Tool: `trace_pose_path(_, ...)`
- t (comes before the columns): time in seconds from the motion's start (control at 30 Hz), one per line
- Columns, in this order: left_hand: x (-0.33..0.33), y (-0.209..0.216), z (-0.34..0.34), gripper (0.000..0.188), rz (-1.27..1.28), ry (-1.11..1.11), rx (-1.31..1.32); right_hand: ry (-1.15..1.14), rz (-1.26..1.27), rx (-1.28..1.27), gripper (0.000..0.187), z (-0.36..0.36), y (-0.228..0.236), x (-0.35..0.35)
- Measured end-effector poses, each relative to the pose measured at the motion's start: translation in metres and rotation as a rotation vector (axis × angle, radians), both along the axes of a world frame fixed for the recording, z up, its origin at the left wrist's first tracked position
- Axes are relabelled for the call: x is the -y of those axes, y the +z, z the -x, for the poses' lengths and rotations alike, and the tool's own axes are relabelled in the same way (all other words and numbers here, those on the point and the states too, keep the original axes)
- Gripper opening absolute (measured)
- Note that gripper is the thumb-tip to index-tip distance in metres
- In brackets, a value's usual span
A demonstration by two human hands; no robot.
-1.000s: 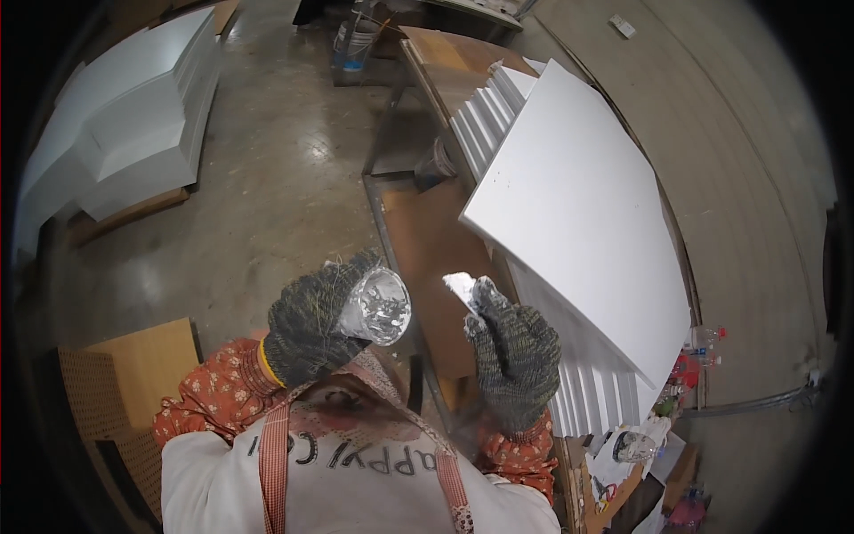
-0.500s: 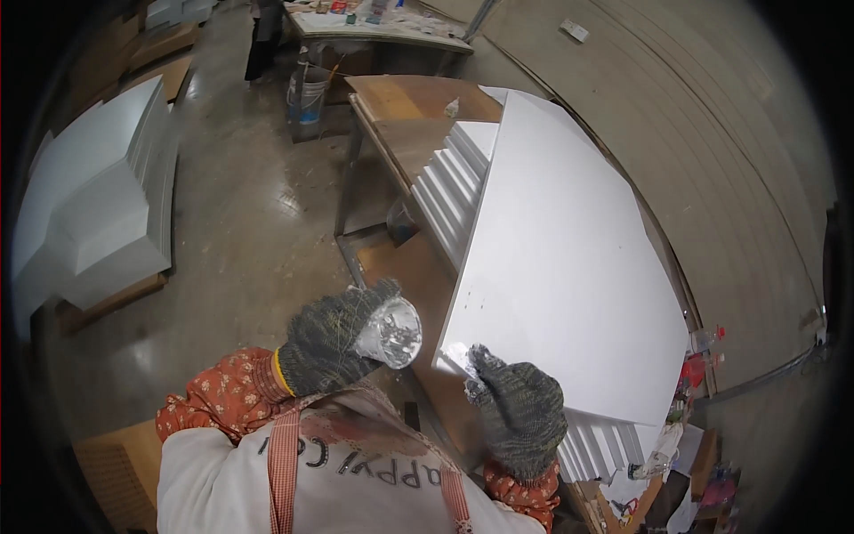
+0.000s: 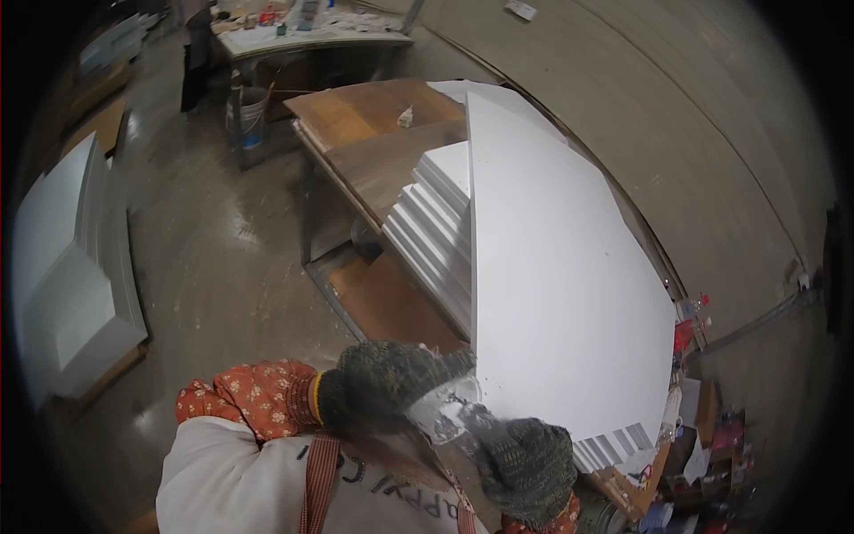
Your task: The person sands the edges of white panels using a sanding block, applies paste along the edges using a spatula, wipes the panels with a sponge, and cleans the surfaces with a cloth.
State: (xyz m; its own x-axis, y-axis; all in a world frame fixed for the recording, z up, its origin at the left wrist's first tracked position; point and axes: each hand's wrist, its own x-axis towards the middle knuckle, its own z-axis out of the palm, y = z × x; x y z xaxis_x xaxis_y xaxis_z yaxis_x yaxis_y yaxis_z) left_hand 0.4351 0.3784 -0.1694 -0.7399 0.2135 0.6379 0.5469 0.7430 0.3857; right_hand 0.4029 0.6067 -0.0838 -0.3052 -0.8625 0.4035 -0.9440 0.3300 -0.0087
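Observation:
My left hand [image 3: 374, 384], in a dark knit glove with a yellow cuff, holds a clear plastic cup [image 3: 438, 411] with white paste inside. The cup is tilted, its mouth toward my right hand [image 3: 530, 465]. That hand wears a similar glove, and its fingers are closed at the cup's mouth; blur hides what they hold, if anything. Both hands are by the near left corner of a large white panel [image 3: 569, 258]. The panel lies on a stack of white panels [image 3: 436, 222] with stepped edges.
The stack rests on a wooden-topped workbench [image 3: 356, 160] with a small bottle [image 3: 406, 117] on it. White panels [image 3: 76, 276] stand at the left. Behind are a cluttered table [image 3: 311, 37], a bucket [image 3: 249, 116] and a standing person [image 3: 194, 53]. Cluttered shelving [image 3: 721, 445] is at the right.
My right hand has left the panel's corner and come to the cup. My left hand has brought the cup right and slightly nearer me. The view has shifted.

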Motion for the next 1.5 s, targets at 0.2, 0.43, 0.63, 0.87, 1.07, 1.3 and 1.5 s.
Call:
trace_pose_path(0.2, 0.003, -0.036, 0.003, 0.07, 0.121, -0.254, 0.028, -0.247, 0.107, -0.152, 0.041, -0.051, -0.01, -0.028)
trace_pose_path(0.43, -0.022, -0.054, -0.013, 0.069, 0.193, -0.419, 0.203, -0.418, -0.3, 0.232, 0.026, -0.074, -0.016, -0.01)
trace_pose_path(0.63, -0.038, -0.066, -0.018, 0.075, 0.162, -0.546, 0.198, -0.487, 0.023, 0.33, 0.035, -0.095, -0.035, -0.027)
trace_pose_path(0.87, -0.091, -0.027, -0.029, 0.057, 0.2, -0.639, 0.298, -0.719, 0.37, 0.428, 0.037, -0.107, -0.062, -0.073)
trace_pose_path(1.07, -0.1, 0.012, -0.068, 0.075, -0.125, -0.77, 0.546, -1.085, 0.628, 0.738, 0.048, -0.183, -0.016, -0.051)
trace_pose_path(1.3, -0.132, 0.099, -0.081, 0.065, 0.102, -0.895, 0.705, -1.053, 0.865, 0.776, 0.034, -0.216, -0.003, -0.058)
trace_pose_path(1.5, -0.159, 0.122, -0.069, 0.064, -0.03, -0.942, 0.832, -0.981, 1.174, 1.013, 0.032, -0.203, -0.002, -0.09)
